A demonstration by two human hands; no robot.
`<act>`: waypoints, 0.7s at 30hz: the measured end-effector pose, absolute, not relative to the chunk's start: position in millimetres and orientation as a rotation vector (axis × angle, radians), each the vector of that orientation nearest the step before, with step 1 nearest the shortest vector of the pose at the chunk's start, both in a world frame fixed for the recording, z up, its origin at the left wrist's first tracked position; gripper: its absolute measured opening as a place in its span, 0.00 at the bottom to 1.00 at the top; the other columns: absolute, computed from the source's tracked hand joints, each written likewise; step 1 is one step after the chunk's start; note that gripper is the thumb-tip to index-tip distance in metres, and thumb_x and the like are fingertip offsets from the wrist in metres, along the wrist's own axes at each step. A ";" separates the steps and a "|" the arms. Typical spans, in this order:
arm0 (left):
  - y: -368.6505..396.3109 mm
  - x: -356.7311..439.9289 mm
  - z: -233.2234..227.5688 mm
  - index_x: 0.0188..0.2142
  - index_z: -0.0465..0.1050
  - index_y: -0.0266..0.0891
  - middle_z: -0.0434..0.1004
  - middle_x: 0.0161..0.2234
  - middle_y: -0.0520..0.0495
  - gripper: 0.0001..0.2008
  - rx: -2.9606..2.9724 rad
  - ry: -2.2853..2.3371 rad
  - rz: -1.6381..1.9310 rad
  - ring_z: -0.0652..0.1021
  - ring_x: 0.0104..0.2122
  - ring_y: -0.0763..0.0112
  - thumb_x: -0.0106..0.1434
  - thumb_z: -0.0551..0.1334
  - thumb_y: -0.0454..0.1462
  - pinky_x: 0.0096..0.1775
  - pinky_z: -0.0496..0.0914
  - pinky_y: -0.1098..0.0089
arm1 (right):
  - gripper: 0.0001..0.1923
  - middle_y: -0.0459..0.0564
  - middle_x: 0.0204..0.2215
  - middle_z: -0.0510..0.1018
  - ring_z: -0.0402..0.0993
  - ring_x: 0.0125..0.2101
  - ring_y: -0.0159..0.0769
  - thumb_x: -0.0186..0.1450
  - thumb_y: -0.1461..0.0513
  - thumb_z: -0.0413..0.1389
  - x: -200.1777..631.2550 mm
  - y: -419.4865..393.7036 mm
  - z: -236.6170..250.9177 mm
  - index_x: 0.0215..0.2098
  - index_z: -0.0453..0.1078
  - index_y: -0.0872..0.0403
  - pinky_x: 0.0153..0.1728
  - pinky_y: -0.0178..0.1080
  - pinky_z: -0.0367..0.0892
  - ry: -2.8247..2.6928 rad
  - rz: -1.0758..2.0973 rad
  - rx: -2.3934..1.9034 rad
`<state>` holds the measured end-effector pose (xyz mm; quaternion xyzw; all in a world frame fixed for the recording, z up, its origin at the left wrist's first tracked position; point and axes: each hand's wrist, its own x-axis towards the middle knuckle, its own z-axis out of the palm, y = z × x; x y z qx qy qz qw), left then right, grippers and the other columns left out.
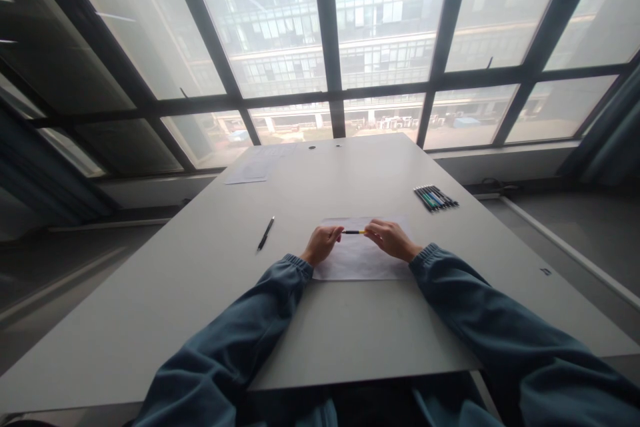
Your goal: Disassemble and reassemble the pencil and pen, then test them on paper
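A thin pen [354, 232] with a yellow and dark barrel is held level between both hands, just above a white sheet of paper [364, 260] on the grey table [210, 280]. My left hand [323, 244] grips its left end and my right hand [393, 239] grips its right end. Both arms wear blue-grey sleeves and rest on the table near its front edge.
A single dark pen [265, 234] lies on the table to the left of my hands. A row of several pens [435, 197] lies at the right. Another sheet of paper [256, 165] sits at the far left by the large windows.
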<state>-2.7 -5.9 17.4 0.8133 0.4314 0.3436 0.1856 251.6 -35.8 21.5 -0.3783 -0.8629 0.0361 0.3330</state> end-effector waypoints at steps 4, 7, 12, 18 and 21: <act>-5.9 -2.1 17.9 0.21 0.72 0.37 0.66 0.16 0.54 0.28 2.319 1.197 0.997 0.67 0.20 0.75 0.70 0.51 0.51 0.27 0.58 0.72 | 0.09 0.50 0.35 0.77 0.72 0.30 0.32 0.73 0.60 0.51 251.6 -35.2 20.7 0.39 0.72 0.52 0.33 0.33 0.62 -2.257 0.096 -0.991; -5.5 -2.1 18.0 0.23 0.73 0.37 0.67 0.17 0.53 0.27 2.311 1.181 1.002 0.67 0.20 0.74 0.70 0.51 0.50 0.27 0.59 0.73 | 0.09 0.50 0.35 0.77 0.72 0.30 0.32 0.73 0.60 0.51 251.7 -35.2 20.6 0.39 0.72 0.52 0.33 0.33 0.61 -2.254 0.093 -0.995; -5.5 -1.9 18.6 0.26 0.74 0.37 0.72 0.20 0.52 0.24 2.308 1.173 1.013 0.69 0.21 0.74 0.70 0.54 0.50 0.28 0.61 0.73 | 0.09 0.50 0.34 0.76 0.71 0.30 0.33 0.73 0.60 0.51 252.1 -35.0 20.5 0.39 0.72 0.52 0.33 0.34 0.61 -2.249 0.070 -1.001; -6.8 -1.6 20.6 0.28 0.74 0.37 0.76 0.24 0.51 0.18 2.327 1.129 1.037 0.71 0.24 0.73 0.69 0.57 0.46 0.31 0.65 0.72 | 0.09 0.50 0.34 0.76 0.71 0.31 0.33 0.73 0.59 0.50 252.1 -33.9 19.7 0.38 0.71 0.52 0.33 0.34 0.60 -2.250 0.042 -1.029; -5.6 -1.1 18.8 0.32 0.75 0.38 0.77 0.28 0.49 0.13 2.313 1.105 1.076 0.73 0.26 0.73 0.67 0.60 0.44 0.32 0.67 0.72 | 0.10 0.50 0.34 0.77 0.72 0.32 0.34 0.73 0.59 0.50 252.3 -34.0 19.8 0.38 0.71 0.52 0.34 0.34 0.61 -2.245 0.046 -1.027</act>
